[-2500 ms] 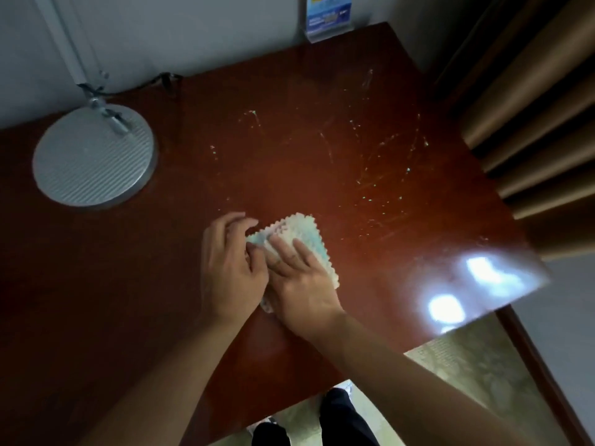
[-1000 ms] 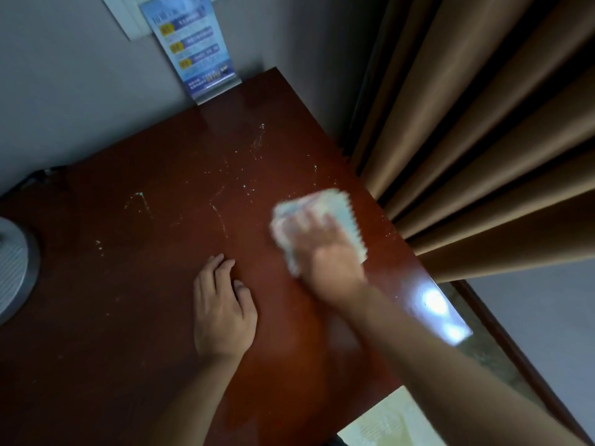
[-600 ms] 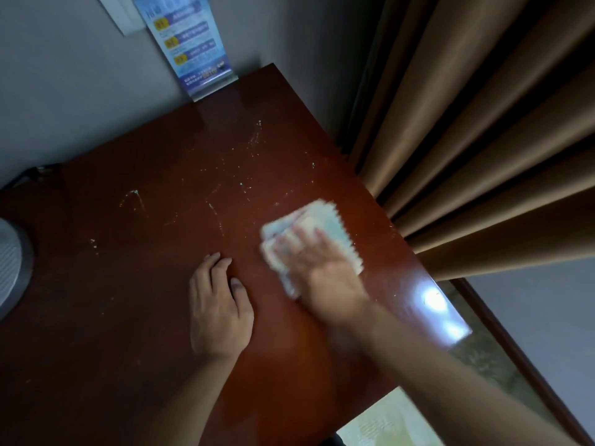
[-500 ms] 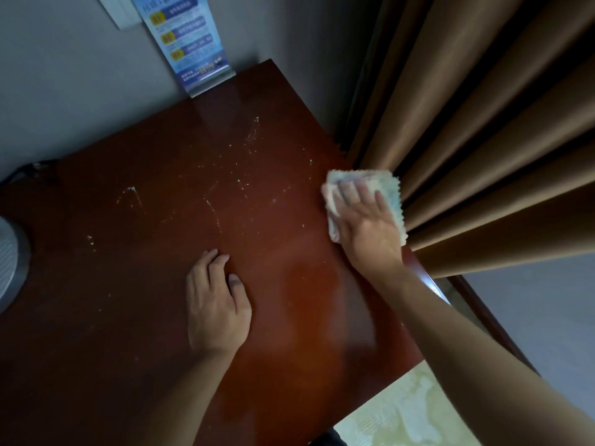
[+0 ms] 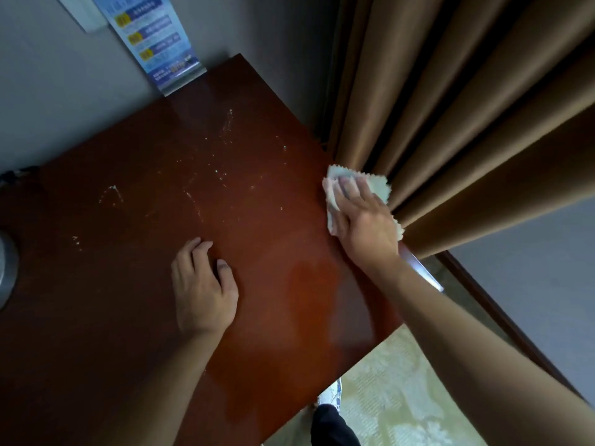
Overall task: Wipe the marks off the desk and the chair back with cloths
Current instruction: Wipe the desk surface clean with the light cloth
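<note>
From the head camera, the right hand (image 5: 365, 225) lies flat with straight fingers, pressing a pale cloth (image 5: 378, 188) on the right edge of the dark red bench (image 5: 128, 317), right by the brown curtain (image 5: 450, 107). The left hand (image 5: 203, 288) rests on the bench, fingers loosely bent, holding nothing. White marks (image 5: 225, 123) dot the bench top.

Dim room, soft sheen on the desk (image 5: 289, 284) – wide-angle bending at edges, slight blur.
</note>
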A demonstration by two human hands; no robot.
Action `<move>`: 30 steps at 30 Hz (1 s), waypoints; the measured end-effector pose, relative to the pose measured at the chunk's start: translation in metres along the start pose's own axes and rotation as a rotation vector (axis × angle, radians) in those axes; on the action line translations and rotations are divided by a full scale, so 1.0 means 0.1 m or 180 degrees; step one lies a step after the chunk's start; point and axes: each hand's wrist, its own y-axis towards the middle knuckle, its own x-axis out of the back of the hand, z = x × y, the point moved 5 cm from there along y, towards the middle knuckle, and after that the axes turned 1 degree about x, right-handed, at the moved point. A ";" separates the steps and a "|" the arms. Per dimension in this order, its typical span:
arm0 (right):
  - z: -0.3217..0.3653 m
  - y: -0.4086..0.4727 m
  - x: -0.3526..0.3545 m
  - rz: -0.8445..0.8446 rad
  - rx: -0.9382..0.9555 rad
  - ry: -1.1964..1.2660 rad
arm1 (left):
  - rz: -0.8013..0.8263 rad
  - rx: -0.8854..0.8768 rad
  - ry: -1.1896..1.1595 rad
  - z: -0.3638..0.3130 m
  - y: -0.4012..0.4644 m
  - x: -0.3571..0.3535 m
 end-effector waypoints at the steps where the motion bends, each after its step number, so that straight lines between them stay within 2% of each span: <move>1: 0.00 -0.03 -0.01 -0.0067 -0.0084 0.0042 | -0.0019 -0.0001 -0.0008 0.02 0.01 -0.01; 3: 0.31 -0.36 -0.13 -0.0071 0.0077 -0.0008 | -0.0032 0.0003 -0.0026 0.05 0.02 0.00; 6: 0.92 -1.18 -0.36 0.0049 0.0864 0.0250 | -0.0056 -0.0080 0.0010 0.02 0.02 -0.01; 8: 0.93 -1.33 -0.36 0.0180 0.1220 0.0277 | -0.0058 -0.0108 0.0042 0.01 0.00 -0.01; 9: 0.80 -1.24 -0.33 0.0041 0.1267 0.0151 | -0.0066 -0.0115 0.0051 0.02 0.00 -0.01; 10: 0.60 -1.11 -0.28 -0.0125 0.1144 0.0042 | -0.0064 -0.0130 0.0059 0.03 0.00 -0.02; 13: -0.18 -0.70 -0.08 -0.0109 0.0158 -0.0017 | -0.0045 -0.0142 0.0043 0.03 -0.01 -0.03; 15: -0.24 -0.66 -0.08 -0.0028 -0.0299 0.0011 | -0.0060 -0.0102 0.0062 0.05 -0.02 -0.03; 17: 0.14 -0.92 -0.18 -0.0124 -0.0120 0.0042 | -0.0076 -0.0127 0.0040 0.03 -0.01 -0.02; 19: 0.56 -1.33 -0.25 -0.0247 0.0506 0.0347 | -0.0078 -0.0152 0.0036 0.02 -0.02 -0.03; 22: 0.47 -1.40 -0.22 -0.0174 0.0958 0.0250 | -0.0060 -0.0162 0.0031 0.01 -0.03 -0.02; 23: 0.31 -1.25 -0.17 -0.0234 0.0897 0.0130 | -0.0023 -0.0196 0.0063 0.00 -0.03 -0.01; 27: -0.28 -0.61 -0.03 -0.0180 -0.0210 -0.0045 | 0.0145 -0.0642 0.0185 -0.21 -0.13 -0.03; 28: -0.25 -0.63 -0.04 -0.0228 -0.0295 -0.0064 | 0.0178 -0.0810 0.0157 -0.31 -0.18 -0.04; 30: -0.06 -0.88 -0.09 -0.0352 -0.0051 0.0060 | 0.0244 -0.1155 0.0008 -0.60 -0.33 -0.15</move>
